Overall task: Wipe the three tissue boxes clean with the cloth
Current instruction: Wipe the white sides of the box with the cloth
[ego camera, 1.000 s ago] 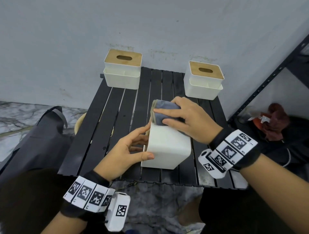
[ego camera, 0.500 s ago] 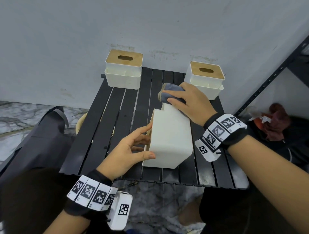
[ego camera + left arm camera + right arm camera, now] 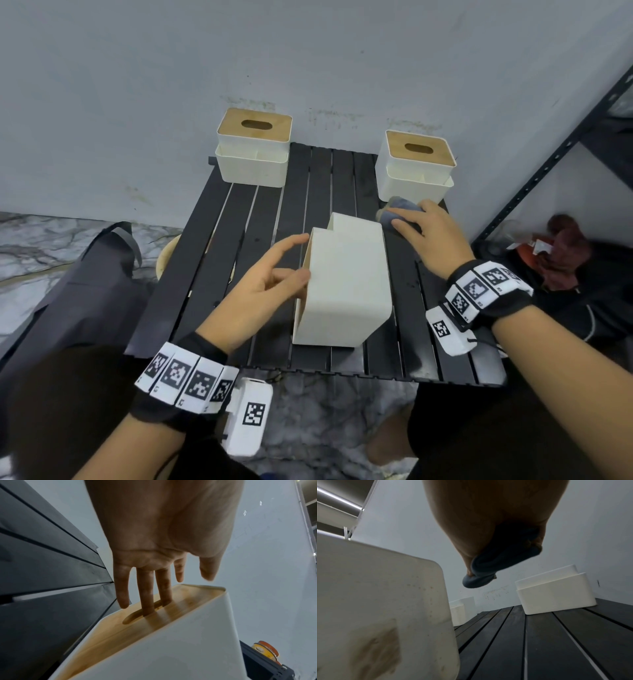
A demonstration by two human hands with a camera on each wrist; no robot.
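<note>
A white tissue box (image 3: 346, 281) lies on its side in the middle of the black slatted table (image 3: 239, 240), its wooden lid (image 3: 137, 632) facing left. My left hand (image 3: 291, 263) is at that lid with straight fingers, two of them poked into the slot, the thumb off the box. My right hand (image 3: 421, 226) grips a bunched blue-grey cloth (image 3: 397, 214) just right of the box's far end, clear of it. Two more wooden-lidded boxes stand upright at the back left (image 3: 251, 161) and back right (image 3: 416, 171). The wrist view shows the cloth (image 3: 496, 563) hanging above the slats.
A grey wall runs close behind the table. A black bag (image 3: 85, 281) lies on the floor at the left. At the right stands a dark metal rack (image 3: 548, 164) with a red rag (image 3: 565, 253) at its foot. My knees are at the table's near edge.
My right hand slid the cloth along the lying box's upper face, off its far end, then right toward the back right box. The left hand stayed at the lid.
</note>
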